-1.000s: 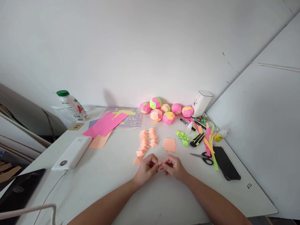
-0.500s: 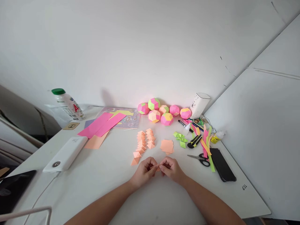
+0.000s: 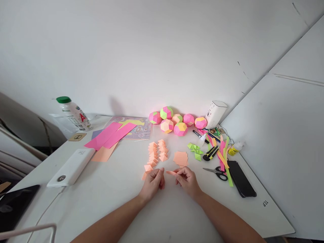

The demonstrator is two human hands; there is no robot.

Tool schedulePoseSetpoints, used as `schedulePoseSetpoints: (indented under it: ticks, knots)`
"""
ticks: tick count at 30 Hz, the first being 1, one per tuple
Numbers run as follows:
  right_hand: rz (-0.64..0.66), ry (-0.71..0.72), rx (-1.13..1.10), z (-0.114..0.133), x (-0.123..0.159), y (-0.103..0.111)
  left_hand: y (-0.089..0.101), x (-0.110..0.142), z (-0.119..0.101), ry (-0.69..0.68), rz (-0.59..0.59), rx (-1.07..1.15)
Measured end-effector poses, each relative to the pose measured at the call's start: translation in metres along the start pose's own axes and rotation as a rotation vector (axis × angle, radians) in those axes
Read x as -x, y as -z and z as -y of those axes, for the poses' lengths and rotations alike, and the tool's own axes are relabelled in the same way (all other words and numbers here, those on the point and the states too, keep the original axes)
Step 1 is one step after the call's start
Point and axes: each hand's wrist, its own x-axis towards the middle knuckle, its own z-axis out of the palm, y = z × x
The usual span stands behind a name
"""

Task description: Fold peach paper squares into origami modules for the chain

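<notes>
Here's the right hand (image 3: pixel 187 181), thumb and fingers pinching a small peach paper piece (image 3: pixel 171 172), its free end pointing across at the left hand (image 3: pixel 152 183)! And that left hand, just beside the tip but apart from it, has its fingers curled in and its thumb pressed against them; whether anything is tucked inside, I cannot tell. Both hands are over the white table (image 3: pixel 121 195). Right behind the right hand, a loose stack of peach paper squares (image 3: pixel 180 158)! Beyond the left hand run two rows of folded peach pieces (image 3: pixel 153 154), the nearest one partly hidden by that hand. Out to the right hand's right, scissors (image 3: pixel 217 172), then a black smartphone (image 3: pixel 241 180); farther back on that side, green folded pieces (image 3: pixel 194 148), a black-and-yellow utility knife (image 3: pixel 211 154) and a tangle of coloured paper strips (image 3: pixel 222 152). Well off to the left hand's left, a white power bank (image 3: pixel 73 167), with pink paper sheets (image 3: pixel 122 135) behind it. And farthest beyond both hands, a cluster of multicoloured paper balls (image 3: pixel 166 126) by the wall
</notes>
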Motion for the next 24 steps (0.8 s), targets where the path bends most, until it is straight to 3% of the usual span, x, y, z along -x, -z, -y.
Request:
schedulePoseSetpoints:
  ticks: [4, 9, 24]
  knots:
    - [-0.091, 0.287, 0.259, 0.001, 0.001, -0.001, 0.0, 0.0, 0.0, 0.0, 0.165, -0.086]
    - [0.021, 0.524, 0.382, 0.002, 0.002, -0.002, -0.002, -0.001, 0.003, 0.047, 0.134, -0.083]
    - [-0.012, 0.343, 0.191, 0.008, 0.003, -0.002, 0.001, -0.004, 0.007, 0.008, 0.11, -0.026]
